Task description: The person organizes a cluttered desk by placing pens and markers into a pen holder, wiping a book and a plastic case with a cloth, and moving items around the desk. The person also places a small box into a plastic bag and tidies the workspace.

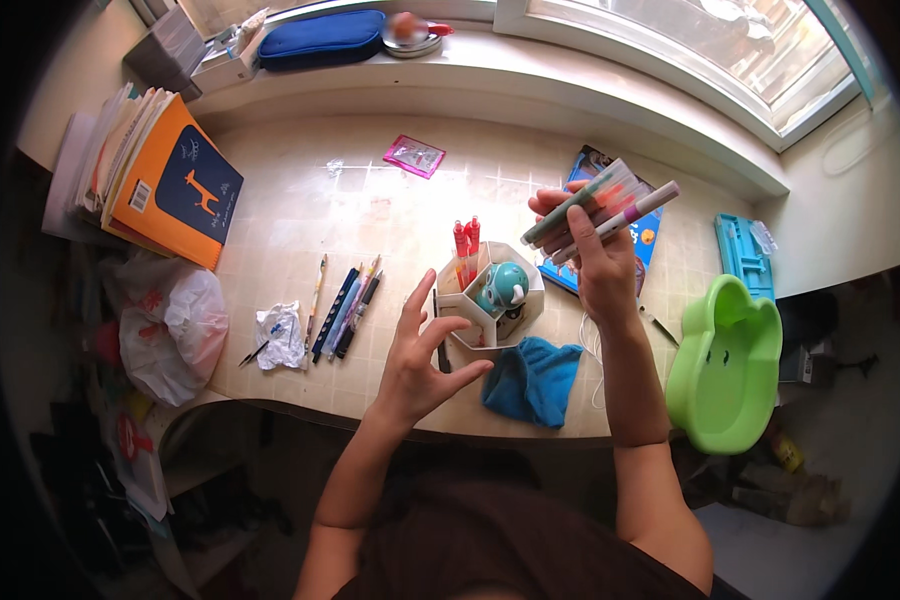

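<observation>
My right hand (pixel 604 265) is raised over the right side of the desk, its fingers closed round several markers, among them a green marker (pixel 573 215) and a white marker with a purple band (pixel 650 204). A white pen organizer (pixel 457 302) with angular compartments stands in the middle. Two red pens (pixel 467 238) are upright in its back left compartment, and a round teal figurine (pixel 506 283) sits in another. Beside the organizer's left wall, my left hand (pixel 410 365) is open, thumb and fingers spread and holding nothing.
Several pens (pixel 345 312) and a crumpled white tissue (pixel 282 336) lie to the left. A blue cloth (pixel 533 382) is by the front edge. A green basin (pixel 727 375) and teal case (pixel 744 255) are at right; notebooks (pixel 185 190) and a plastic bag (pixel 175 325) at left.
</observation>
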